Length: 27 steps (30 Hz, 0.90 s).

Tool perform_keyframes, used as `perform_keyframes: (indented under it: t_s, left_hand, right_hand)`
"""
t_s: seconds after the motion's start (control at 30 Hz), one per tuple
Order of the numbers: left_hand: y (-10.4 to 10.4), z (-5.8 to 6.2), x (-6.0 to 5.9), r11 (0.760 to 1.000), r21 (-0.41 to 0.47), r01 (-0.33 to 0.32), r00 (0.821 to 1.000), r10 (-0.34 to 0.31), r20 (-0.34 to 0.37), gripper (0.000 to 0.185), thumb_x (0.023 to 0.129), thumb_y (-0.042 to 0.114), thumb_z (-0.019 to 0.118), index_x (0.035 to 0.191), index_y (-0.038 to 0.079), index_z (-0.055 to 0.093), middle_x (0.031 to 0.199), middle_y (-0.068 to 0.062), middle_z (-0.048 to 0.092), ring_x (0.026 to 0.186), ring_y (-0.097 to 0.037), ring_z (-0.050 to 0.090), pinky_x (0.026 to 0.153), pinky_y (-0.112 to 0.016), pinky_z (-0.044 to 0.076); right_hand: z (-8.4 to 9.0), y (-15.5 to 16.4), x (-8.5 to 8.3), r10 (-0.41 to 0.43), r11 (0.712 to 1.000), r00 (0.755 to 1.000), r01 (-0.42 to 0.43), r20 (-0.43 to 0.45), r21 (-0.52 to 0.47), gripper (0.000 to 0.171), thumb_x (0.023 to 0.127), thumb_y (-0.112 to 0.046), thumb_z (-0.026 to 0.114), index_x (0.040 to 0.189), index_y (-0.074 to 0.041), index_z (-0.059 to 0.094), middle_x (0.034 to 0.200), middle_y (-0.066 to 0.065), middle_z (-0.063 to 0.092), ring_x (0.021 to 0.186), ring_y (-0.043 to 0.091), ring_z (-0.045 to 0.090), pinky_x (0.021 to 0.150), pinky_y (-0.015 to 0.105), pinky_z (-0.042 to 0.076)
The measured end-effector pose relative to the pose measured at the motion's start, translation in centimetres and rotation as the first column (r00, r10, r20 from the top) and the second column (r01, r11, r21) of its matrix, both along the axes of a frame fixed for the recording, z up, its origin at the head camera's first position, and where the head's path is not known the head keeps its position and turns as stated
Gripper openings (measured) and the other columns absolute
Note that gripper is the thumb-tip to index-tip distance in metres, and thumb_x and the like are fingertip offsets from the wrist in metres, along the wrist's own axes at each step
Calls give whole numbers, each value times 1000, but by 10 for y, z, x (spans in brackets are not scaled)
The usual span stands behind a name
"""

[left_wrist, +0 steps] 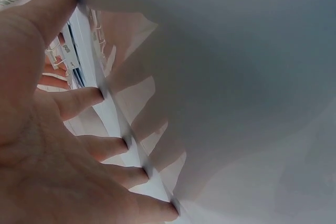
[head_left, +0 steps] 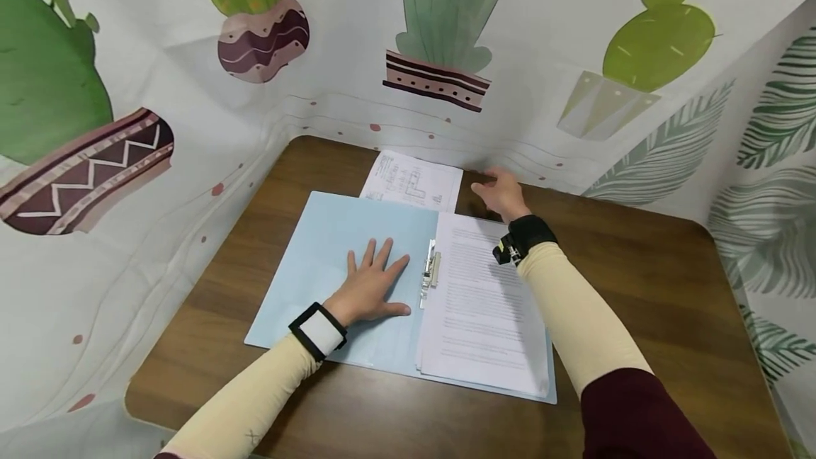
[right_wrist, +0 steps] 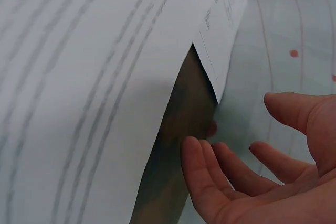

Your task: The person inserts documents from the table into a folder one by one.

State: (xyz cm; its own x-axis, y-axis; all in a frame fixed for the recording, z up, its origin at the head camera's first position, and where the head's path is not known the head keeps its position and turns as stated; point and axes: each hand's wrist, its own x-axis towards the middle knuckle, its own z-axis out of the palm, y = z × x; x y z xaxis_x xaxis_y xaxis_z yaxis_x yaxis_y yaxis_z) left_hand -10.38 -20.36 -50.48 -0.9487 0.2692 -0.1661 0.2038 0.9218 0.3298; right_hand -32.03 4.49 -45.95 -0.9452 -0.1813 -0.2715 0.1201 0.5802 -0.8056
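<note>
A light blue folder (head_left: 299,261) lies spread out on the table. Its metal clip (head_left: 430,271) runs along the spine, and a stack of printed sheets (head_left: 484,303) covers the right half. My left hand (head_left: 370,289) rests on the bare left cover with its fingers spread; in the left wrist view the fingertips (left_wrist: 142,174) touch the glossy surface. Beyond the folder, a sheet with a line drawing (head_left: 421,179) is partly hidden under the far edge. My right hand (head_left: 502,193) hovers past the stack's far edge, to the right of that sheet, fingers loosely bent around nothing in the right wrist view.
The brown wooden table (head_left: 644,282) has rounded corners and extends around the folder. A hanging cloth (head_left: 344,105) printed with cactuses meets its far edge, close behind the right hand and the drawing sheet.
</note>
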Motion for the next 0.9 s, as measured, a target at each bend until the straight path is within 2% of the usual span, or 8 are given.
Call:
perform_keyframes:
  t_s: [0.23, 0.43, 0.6, 0.77, 0.9]
  left_hand:
    - [6, 0, 6, 1000, 13, 9, 1000, -9, -8, 98, 79, 61, 81, 157, 15, 45, 167, -26, 19, 151, -56, 10, 108, -82, 11]
    - [7, 2, 6, 1000, -10, 3, 1000, -4, -15, 99, 78, 63, 81, 157, 16, 44, 168, -25, 18, 152, -55, 9, 108, -82, 11]
    - [6, 2, 3, 1000, -25, -7, 1000, 6, -2, 101, 78, 65, 80, 158, 17, 42, 169, -23, 16, 153, -54, 7, 109, -81, 10]
    - [3, 2, 2, 1000, -28, -13, 1000, 13, 4, 101, 78, 65, 80, 158, 17, 42, 169, -23, 15, 153, -53, 6, 110, -81, 9]
    - [0, 1, 3, 1000, -24, -13, 1000, 13, 0, 101, 78, 65, 80, 158, 17, 42, 169, -23, 16, 153, -53, 7, 109, -81, 10]
  right_hand:
    - [-13, -23, 2, 40, 997, 999, -37, -37, 74, 57, 105, -22, 59, 154, -1, 41, 148, 24, 47, 130, 40, 51, 105, 52, 44]
    - [-14, -43, 6, -32, 996, 998, 36, -53, 81, 55, 103, -20, 60, 153, -1, 44, 144, 23, 51, 128, 38, 52, 106, 51, 46]
    - [-10, -52, 6, -95, 995, 995, 96, -18, 38, 54, 103, -18, 60, 153, -3, 46, 141, 21, 54, 122, 36, 56, 103, 49, 48]
    - [-10, -55, 5, -110, 992, 993, 112, 36, -60, 57, 103, -18, 60, 155, -5, 43, 148, 20, 49, 119, 35, 59, 99, 46, 51]
    - [-11, -57, 6, -135, 979, 987, 147, 87, -139, 58, 103, -15, 60, 156, -5, 40, 152, 19, 44, 124, 35, 57, 99, 45, 52]
